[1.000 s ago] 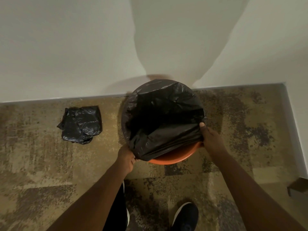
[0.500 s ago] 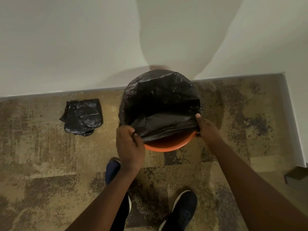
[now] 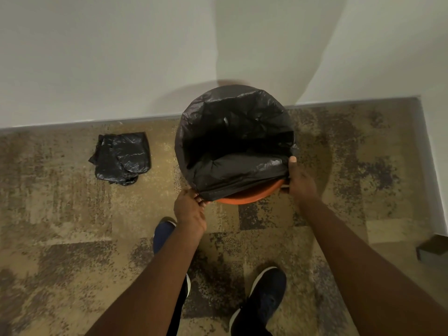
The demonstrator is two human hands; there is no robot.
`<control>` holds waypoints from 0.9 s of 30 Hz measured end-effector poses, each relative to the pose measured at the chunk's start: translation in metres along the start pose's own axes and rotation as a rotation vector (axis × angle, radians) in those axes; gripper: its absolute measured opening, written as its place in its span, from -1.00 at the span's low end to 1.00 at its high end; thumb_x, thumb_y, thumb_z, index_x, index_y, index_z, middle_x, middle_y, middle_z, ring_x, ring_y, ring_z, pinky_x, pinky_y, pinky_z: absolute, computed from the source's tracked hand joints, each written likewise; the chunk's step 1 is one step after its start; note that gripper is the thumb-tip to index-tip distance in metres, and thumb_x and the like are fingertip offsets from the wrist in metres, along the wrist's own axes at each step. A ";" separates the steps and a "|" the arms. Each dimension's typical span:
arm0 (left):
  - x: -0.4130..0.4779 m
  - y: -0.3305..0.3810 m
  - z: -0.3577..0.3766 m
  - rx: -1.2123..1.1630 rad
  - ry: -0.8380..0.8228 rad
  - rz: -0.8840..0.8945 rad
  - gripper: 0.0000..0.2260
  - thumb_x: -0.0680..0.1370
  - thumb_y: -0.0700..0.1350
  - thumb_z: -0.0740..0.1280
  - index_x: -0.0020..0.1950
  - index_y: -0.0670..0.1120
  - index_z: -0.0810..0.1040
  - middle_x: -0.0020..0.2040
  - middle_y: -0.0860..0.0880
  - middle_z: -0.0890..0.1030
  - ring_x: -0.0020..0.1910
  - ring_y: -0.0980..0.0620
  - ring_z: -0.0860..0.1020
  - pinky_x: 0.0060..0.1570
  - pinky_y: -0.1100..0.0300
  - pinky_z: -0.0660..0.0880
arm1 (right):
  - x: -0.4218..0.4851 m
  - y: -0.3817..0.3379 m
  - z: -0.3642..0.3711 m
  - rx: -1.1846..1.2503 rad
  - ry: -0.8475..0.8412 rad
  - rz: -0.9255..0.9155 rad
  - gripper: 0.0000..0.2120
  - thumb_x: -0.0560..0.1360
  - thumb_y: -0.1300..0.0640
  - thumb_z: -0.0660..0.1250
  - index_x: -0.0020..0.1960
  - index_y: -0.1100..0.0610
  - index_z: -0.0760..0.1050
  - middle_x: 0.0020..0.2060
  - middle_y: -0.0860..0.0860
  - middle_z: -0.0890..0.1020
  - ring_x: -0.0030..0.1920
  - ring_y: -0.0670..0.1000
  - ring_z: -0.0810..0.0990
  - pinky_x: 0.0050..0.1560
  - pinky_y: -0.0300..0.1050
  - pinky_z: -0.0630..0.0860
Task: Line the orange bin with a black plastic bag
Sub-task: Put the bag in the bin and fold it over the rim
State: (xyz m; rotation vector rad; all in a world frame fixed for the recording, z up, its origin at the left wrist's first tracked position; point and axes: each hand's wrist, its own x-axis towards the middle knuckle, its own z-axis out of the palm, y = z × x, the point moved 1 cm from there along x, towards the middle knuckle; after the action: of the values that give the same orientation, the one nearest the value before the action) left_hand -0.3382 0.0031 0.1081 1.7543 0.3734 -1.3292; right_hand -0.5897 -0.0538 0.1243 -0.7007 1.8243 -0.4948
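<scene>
Bin [image 3: 252,198] at frame centre, standing on patterned carpet [image 3: 339,214] against the wall [image 3: 97,57], with a black bag [image 3: 237,146] opened inside it. The bag's mouth is seen folded over the far and side rim, while the near edge lies slack inside, so that an orange arc of rim is left bare at lower centre. The left hand [image 3: 189,212] is closed in a pinch on the bag's near-left corner; the right hand [image 3: 299,180] grips the near-right edge, thumb up along the plastic. A second bag [image 3: 122,157], crumpled, lies apart at middle left (not in use). Shoes [image 3: 261,299] are visible at the bottom of the frame.

The step in hand is judged to be the stretching of the near edge over the remaining rim. It is best done with both corners drawn outward and toward the body together, then rolled down over the lip, so that tension is kept even. Thin film of this kind may tear or spring back off the far side if one corner is pulled alone; a slow, balanced pull is advised.
</scene>
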 end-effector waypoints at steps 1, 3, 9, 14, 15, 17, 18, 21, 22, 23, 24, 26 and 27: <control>0.001 -0.002 0.001 0.041 -0.002 -0.004 -0.83 0.65 -0.25 0.21 -0.06 -0.16 0.58 -0.34 -0.05 0.59 -0.45 0.07 0.53 -0.46 0.21 0.46 | -0.003 0.002 0.002 0.018 0.010 -0.001 -0.49 0.64 -0.36 0.07 0.28 -0.04 0.54 0.00 -0.08 0.65 -0.05 -0.03 0.67 -0.33 -0.22 0.65; 0.004 -0.003 0.002 0.199 0.009 0.010 -0.80 0.68 -0.22 0.15 0.09 -0.17 0.57 -0.16 -0.11 0.61 -0.30 0.00 0.51 -0.34 0.14 0.43 | -0.007 0.005 0.005 0.051 0.015 0.004 -0.51 0.66 -0.31 0.07 0.28 0.00 0.53 -0.06 -0.10 0.65 -0.08 -0.06 0.67 -0.40 -0.35 0.58; -0.017 0.018 -0.008 0.506 0.271 0.642 -0.88 0.62 -0.16 0.26 0.12 -0.18 0.44 0.10 -0.15 0.51 0.01 -0.10 0.51 0.00 -0.02 0.50 | -0.010 0.013 0.008 0.109 -0.002 0.022 -0.41 0.66 -0.31 0.07 0.33 0.14 0.53 0.05 0.04 0.68 0.00 -0.01 0.68 -0.24 -0.20 0.67; -0.055 0.005 0.018 1.282 -0.246 1.438 -0.76 0.64 0.05 0.29 0.19 -0.08 0.51 0.14 -0.10 0.50 0.12 -0.04 0.43 0.11 0.06 0.36 | -0.013 0.015 0.011 0.154 -0.001 0.039 -0.34 0.65 -0.33 0.07 0.46 0.15 0.48 0.09 0.05 0.66 0.01 -0.03 0.67 -0.16 -0.17 0.63; -0.056 -0.002 0.023 1.397 -0.292 1.456 -0.73 0.64 0.05 0.31 0.23 -0.09 0.53 0.17 -0.12 0.52 0.14 -0.10 0.45 0.12 0.00 0.39 | -0.013 0.015 0.011 0.161 0.005 0.040 -0.34 0.65 -0.33 0.07 0.46 0.15 0.48 0.08 0.04 0.66 0.01 -0.04 0.67 -0.19 -0.19 0.62; -0.054 -0.007 0.026 1.532 -0.313 1.467 -0.74 0.62 0.02 0.35 0.21 -0.11 0.58 0.16 -0.14 0.55 0.13 -0.16 0.49 0.09 -0.06 0.41 | -0.013 0.015 0.013 0.178 0.010 0.048 -0.34 0.65 -0.33 0.07 0.45 0.15 0.48 0.13 0.08 0.66 0.01 -0.03 0.67 -0.19 -0.16 0.62; -0.052 -0.007 0.026 1.549 -0.316 1.472 -0.80 0.61 -0.02 0.37 0.15 -0.11 0.60 0.12 -0.13 0.55 0.10 -0.17 0.50 0.06 -0.06 0.41 | -0.013 0.015 0.013 0.190 0.013 0.055 -0.33 0.64 -0.34 0.08 0.45 0.16 0.48 0.15 0.10 0.66 0.02 -0.02 0.66 -0.16 -0.13 0.62; -0.049 -0.009 0.021 1.518 -0.304 1.545 -0.94 0.58 -0.13 0.39 -0.02 -0.12 0.58 -0.02 -0.11 0.54 -0.03 -0.16 0.51 -0.05 -0.04 0.38 | -0.013 0.017 0.015 0.240 0.023 0.093 -0.30 0.62 -0.36 0.11 0.45 0.18 0.49 0.20 0.12 0.65 0.01 0.02 0.66 0.01 0.04 0.66; -0.049 -0.012 0.019 1.507 -0.308 1.563 -0.94 0.58 -0.14 0.38 -0.03 -0.12 0.56 -0.04 -0.10 0.53 -0.06 -0.15 0.49 -0.07 -0.02 0.36 | -0.013 0.017 0.015 0.259 0.025 0.105 -0.29 0.62 -0.36 0.11 0.45 0.19 0.49 0.23 0.13 0.64 0.01 0.03 0.66 0.04 0.07 0.66; -0.050 -0.015 0.016 1.496 -0.318 1.578 -0.94 0.59 -0.15 0.37 -0.04 -0.11 0.54 -0.06 -0.10 0.52 -0.08 -0.13 0.47 -0.07 0.00 0.34 | -0.013 0.018 0.016 0.278 0.026 0.109 -0.30 0.62 -0.35 0.12 0.45 0.19 0.48 0.24 0.12 0.64 0.02 0.02 0.66 0.01 0.04 0.66; -0.050 -0.019 0.014 1.488 -0.329 1.592 -0.94 0.58 -0.15 0.37 -0.04 -0.12 0.53 -0.07 -0.10 0.51 -0.10 -0.13 0.46 -0.08 0.01 0.32 | -0.013 0.019 0.016 0.294 0.027 0.107 -0.32 0.63 -0.34 0.11 0.45 0.18 0.49 0.24 0.11 0.64 0.03 0.01 0.67 -0.05 -0.01 0.66; -0.051 -0.027 0.009 1.482 -0.362 1.628 -0.93 0.56 -0.16 0.40 -0.04 -0.12 0.53 -0.08 -0.10 0.50 -0.12 -0.12 0.44 -0.09 0.03 0.29 | -0.014 0.019 0.019 0.329 0.026 0.099 -0.36 0.65 -0.32 0.10 0.45 0.15 0.48 0.25 0.09 0.63 0.08 0.02 0.67 -0.10 -0.08 0.65; -0.051 -0.032 0.006 1.486 -0.384 1.654 -0.92 0.54 -0.16 0.41 -0.04 -0.12 0.53 -0.09 -0.10 0.51 -0.12 -0.11 0.44 -0.09 0.04 0.29 | -0.015 0.019 0.020 0.351 0.028 0.101 -0.36 0.66 -0.31 0.09 0.46 0.15 0.47 0.26 0.09 0.63 0.11 0.04 0.67 -0.10 -0.07 0.66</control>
State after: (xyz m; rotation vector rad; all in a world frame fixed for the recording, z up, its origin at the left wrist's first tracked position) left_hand -0.3834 0.0296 0.1382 1.6734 -2.2729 -0.3918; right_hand -0.5717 -0.0302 0.1157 -0.3621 1.7298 -0.7374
